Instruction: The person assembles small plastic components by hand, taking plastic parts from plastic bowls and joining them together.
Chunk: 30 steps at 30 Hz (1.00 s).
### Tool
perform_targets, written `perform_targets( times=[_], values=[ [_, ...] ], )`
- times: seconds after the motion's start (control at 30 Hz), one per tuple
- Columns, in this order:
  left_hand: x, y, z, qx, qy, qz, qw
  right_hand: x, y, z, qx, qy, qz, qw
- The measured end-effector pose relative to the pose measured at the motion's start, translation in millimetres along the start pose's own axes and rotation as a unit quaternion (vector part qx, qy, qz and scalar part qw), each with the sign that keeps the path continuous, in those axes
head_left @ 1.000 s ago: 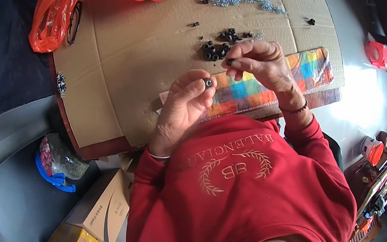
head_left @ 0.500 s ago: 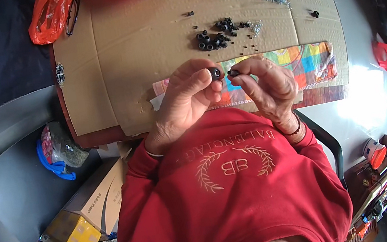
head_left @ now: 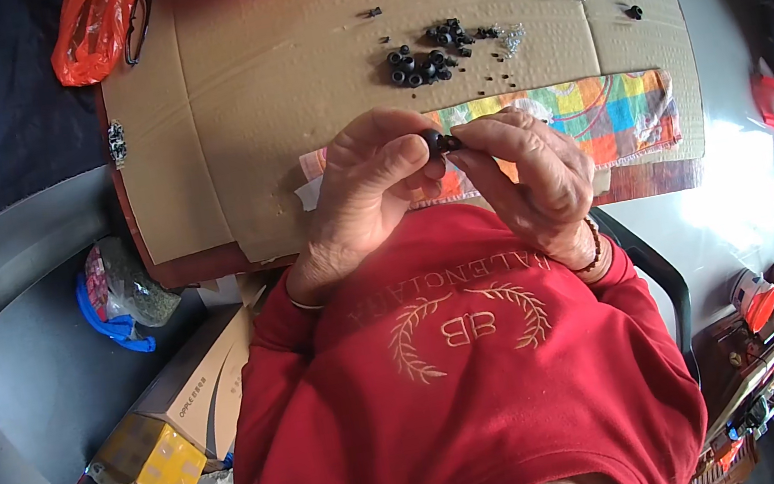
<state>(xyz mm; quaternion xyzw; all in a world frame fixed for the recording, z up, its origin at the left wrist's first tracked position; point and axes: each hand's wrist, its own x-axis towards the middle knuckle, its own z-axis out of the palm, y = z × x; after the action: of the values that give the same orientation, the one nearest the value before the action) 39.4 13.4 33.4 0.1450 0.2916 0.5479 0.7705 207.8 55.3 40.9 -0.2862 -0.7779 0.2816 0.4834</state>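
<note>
Just above the frame's middle, the left hand (head_left: 365, 177) pinches a rounded black piece (head_left: 433, 142); the right hand (head_left: 535, 166) pinches a small black piece (head_left: 451, 143) against it. Loose black beads (head_left: 429, 67) lie on the brown cardboard-covered surface (head_left: 280, 76), upper centre.

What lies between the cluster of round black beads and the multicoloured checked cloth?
Tiny black pieces on brown cardboard, in the head view; the left hand hides some.
</note>
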Motion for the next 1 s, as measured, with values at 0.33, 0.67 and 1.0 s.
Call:
perform_targets(
  times=[0.33, 0.67, 1.0],
  values=[
    [0.8, 2.5, 1.2, 0.091, 0.053, 0.062, 0.993, 3.0, 8.7, 5.8, 0.070, -0.034, 0.042, 0.996],
    [-6.1, 18.2, 4.0, 0.175, 0.062, 0.060, 0.981, 10.3, 18.4, 5.6, 0.308, -0.113, 0.146, 0.933],
    [-20.3, 48.4, 0.8, 0.174, 0.003, -0.093, 0.980, 42.4, 19.1, 12.0, 0.387, -0.287, 0.026, 0.876]
  ],
)
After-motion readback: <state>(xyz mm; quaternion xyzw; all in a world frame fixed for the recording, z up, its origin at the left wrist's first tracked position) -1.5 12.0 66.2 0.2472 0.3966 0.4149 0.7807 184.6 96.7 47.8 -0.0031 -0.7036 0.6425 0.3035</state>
